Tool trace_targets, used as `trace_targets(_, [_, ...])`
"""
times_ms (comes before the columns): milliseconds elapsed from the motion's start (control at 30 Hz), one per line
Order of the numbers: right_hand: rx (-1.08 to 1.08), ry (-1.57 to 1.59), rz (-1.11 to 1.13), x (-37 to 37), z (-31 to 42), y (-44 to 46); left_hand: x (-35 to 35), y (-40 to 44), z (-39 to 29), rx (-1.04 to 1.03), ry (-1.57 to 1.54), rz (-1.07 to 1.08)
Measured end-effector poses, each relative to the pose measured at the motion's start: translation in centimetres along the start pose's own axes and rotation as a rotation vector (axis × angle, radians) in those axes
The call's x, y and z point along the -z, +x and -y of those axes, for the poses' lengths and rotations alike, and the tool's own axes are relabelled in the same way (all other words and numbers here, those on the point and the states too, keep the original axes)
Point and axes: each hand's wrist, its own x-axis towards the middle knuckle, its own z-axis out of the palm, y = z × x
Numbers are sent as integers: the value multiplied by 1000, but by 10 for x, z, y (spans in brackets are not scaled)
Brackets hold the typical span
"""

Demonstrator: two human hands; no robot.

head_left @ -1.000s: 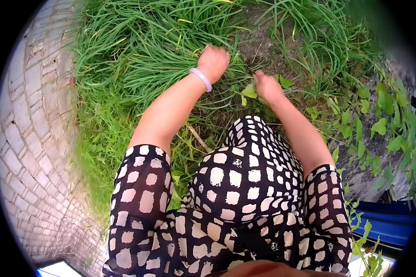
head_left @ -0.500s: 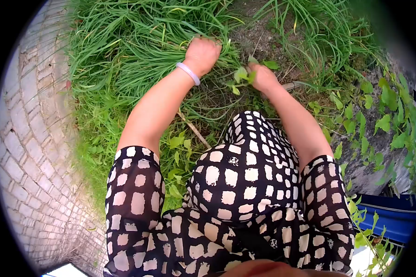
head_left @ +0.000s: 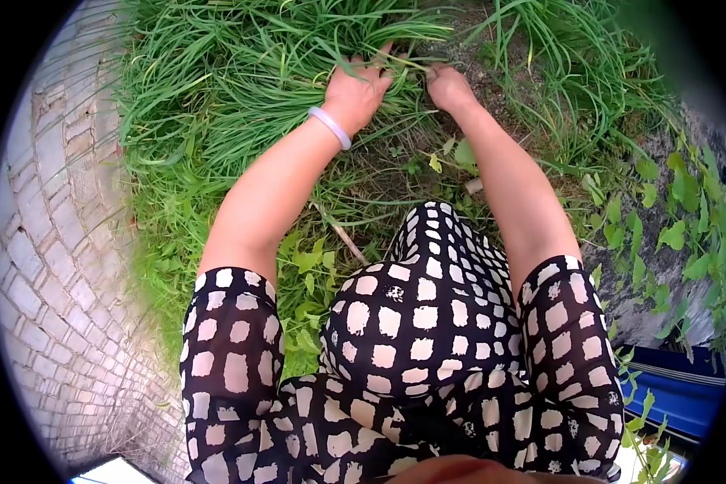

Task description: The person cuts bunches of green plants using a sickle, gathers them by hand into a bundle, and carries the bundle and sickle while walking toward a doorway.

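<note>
My left hand (head_left: 357,90), with a pale lilac bangle (head_left: 331,127) on the wrist, rests on a dense clump of long, narrow green leaves (head_left: 258,105). Its fingers are spread among the blades at the clump's right side. Close to its right, my right hand (head_left: 450,87) reaches the base of the clump beside bare soil (head_left: 488,89). Those fingers are bent together, and whatever they pinch is hidden. Below the right hand, a broad-leaved sprig (head_left: 464,153) lies on the ground, apart from both hands.
Brick paving (head_left: 64,258) runs along the left. Another grassy clump (head_left: 589,73) grows at the upper right. Leafy vines (head_left: 678,185) hang over a grey surface at the right, above a blue object (head_left: 678,399). A dry stick (head_left: 343,234) lies near my knee.
My right hand has let go of the leafy sprig and moved up to the clump's base. The fingers of my left hand have spread out; its wrist has barely moved.
</note>
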Motion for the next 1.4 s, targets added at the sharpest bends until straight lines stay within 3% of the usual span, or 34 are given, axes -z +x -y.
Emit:
trace_targets(67, [33, 82, -72, -17, -18, -6, -12, 11, 1, 111, -59, 68])
trace_targets(100, [7, 88, -71, -20, -18, -10, -13, 20, 1, 143, -98, 254])
trace_targets(200, [-47, -3, -12, -11, -4, -16, -1, 30, 5, 8, -3, 380])
trace_targets(300, [-117, -149, 93, 0, 9, -7, 7, 27, 5, -21, -19, 322])
trace_targets(400, [-91, -96, 90, -18, -7, -26, 12, 20, 5, -49, -40, 321])
trace_targets(600, [41, -235, -68, 13, -24, -66, -7, -5, -11, -6, -160, 180])
trace_targets(633, [64, -237, -94, 15, -19, -68, 3, -7, -6, 5, -98, 294])
trace_targets(733, [27, -119, -155, 17, 17, -39, -4, -14, 0, 36, -93, 262])
trace_targets(833, [159, -193, -59, -12, 34, -2, -4, -10, 6, 20, -62, 261])
trace_targets(1067, [140, -353, 198, 14, -1, -47, -6, -16, 10, 13, -88, 243])
trace_targets(1133, [112, -233, 175, 6, -8, -46, -9, -23, 8, 4, -83, 201])
trace_targets(1267, [38, 14, 244, -9, -8, -9, -8, -22, 6, 83, -110, 235])
trace_targets(1300, [-5, -37, 226, -7, 0, -4, 1, -18, 10, 76, -137, 395])
trace_targets(1400, [87, -139, -6, -7, 21, 1, 1, -4, 25, 142, -261, 586])
